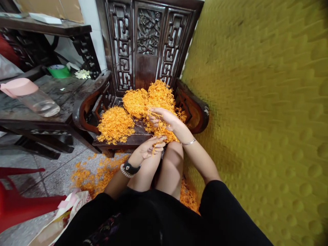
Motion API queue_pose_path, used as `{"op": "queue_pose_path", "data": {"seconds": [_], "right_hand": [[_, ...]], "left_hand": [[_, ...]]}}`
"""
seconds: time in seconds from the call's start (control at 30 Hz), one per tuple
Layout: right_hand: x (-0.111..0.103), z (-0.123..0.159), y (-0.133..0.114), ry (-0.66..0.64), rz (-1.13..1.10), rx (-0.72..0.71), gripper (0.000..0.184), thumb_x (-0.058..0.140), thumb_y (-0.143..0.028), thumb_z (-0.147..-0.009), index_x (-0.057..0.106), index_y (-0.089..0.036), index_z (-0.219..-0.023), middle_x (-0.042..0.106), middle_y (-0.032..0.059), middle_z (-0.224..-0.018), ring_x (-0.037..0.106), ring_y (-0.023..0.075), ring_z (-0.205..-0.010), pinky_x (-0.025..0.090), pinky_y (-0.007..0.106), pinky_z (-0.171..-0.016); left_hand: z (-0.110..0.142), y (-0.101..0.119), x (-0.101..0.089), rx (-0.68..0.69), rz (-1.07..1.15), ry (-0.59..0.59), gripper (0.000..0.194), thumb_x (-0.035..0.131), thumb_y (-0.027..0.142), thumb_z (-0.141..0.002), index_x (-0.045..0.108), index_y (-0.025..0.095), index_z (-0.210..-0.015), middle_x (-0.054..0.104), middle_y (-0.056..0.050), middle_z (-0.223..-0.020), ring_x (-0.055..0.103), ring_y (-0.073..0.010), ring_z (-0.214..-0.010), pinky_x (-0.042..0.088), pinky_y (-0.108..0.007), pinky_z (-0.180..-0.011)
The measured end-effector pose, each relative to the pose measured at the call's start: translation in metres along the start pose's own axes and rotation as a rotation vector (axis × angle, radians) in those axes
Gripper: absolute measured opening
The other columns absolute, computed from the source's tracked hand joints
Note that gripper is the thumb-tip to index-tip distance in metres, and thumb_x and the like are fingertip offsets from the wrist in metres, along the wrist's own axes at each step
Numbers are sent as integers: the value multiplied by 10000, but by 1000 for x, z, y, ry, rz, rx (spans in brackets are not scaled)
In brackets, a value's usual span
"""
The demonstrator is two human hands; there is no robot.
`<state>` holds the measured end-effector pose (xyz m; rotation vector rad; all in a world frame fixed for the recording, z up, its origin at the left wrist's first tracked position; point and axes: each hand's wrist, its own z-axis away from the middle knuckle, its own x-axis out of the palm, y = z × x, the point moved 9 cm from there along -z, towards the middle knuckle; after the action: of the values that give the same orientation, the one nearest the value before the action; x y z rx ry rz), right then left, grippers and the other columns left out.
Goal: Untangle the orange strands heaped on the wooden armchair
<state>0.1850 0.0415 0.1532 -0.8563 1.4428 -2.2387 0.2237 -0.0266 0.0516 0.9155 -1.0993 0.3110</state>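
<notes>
A carved dark wooden chair (194,112) stands in front of my knees, its seat heaped with piles of small orange strands (116,124). My right hand (164,119) reaches over the near pile, fingers curled around a tangle of orange strands. My left hand (151,147), with a dark watch and a bead bracelet at the wrist, sits just below it at the seat's front edge and pinches a few strands that hang down. The two hands are close together, joined by the strands.
More orange bits litter the grey floor (92,176) under the chair. A yellow bumpy wall (261,102) fills the right. At left are a dark low table (38,102) with a pink-lidded jar (30,97), a red plastic stool (15,201) and a bag (66,213).
</notes>
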Motion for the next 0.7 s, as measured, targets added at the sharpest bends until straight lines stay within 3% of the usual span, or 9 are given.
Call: {"op": "queue_pose_path", "data": {"seconds": [0.1,0.23,0.33,0.47,0.57,0.63,0.7], "right_hand": [[2,-6,11,-186,-55,133,364,262,-202,-954,401,-167,-620,336,-57,-505,252,43,-396,244,121,-349],[-13,-17,15,-207,-157,137,317,254,-165,-933,397,-170,-650,319,-59,-517,253,47,-395,287,127,-359],[-29,-30,16,-112,-291,98,239,278,-141,-896,394,-181,-690,279,-68,-518,216,56,-382,234,132,-319],[-41,-49,16,-21,-432,100,179,314,-66,-837,349,-202,-725,229,-75,-538,195,64,-385,222,130,-306],[-33,-62,19,-34,-406,114,201,321,-34,-821,322,-210,-723,216,-74,-537,211,71,-393,240,125,-310],[-26,-68,20,-38,-348,78,216,314,-17,-817,324,-208,-714,217,-74,-533,212,70,-391,243,119,-315],[-21,-70,18,-33,-286,31,231,319,6,-800,333,-203,-704,230,-75,-527,217,66,-388,247,118,-323]], "left_hand": [[5,-5,9,-13,47,-61,328,480,376,-919,572,136,-714,200,85,-428,131,-30,-330,173,-133,-303],[0,-1,1,145,14,-15,591,384,595,-893,390,165,-487,148,68,-393,131,-42,-324,165,-165,-323],[-4,4,-18,319,-62,133,645,377,651,-863,320,166,-442,162,57,-367,138,-39,-315,111,-180,-327],[8,11,-30,583,-125,306,613,436,611,-866,288,169,-469,203,61,-396,171,-40,-346,176,-184,-367],[30,15,-40,640,-306,530,609,351,619,-891,298,185,-468,214,56,-389,202,-56,-349,187,-208,-370],[52,20,-48,668,-498,738,591,360,602,-895,362,186,-476,280,40,-395,275,-69,-365,219,-219,-376],[70,24,-53,691,-669,854,548,397,561,-902,448,179,-512,374,18,-434,377,-86,-411,288,-222,-401]]}}
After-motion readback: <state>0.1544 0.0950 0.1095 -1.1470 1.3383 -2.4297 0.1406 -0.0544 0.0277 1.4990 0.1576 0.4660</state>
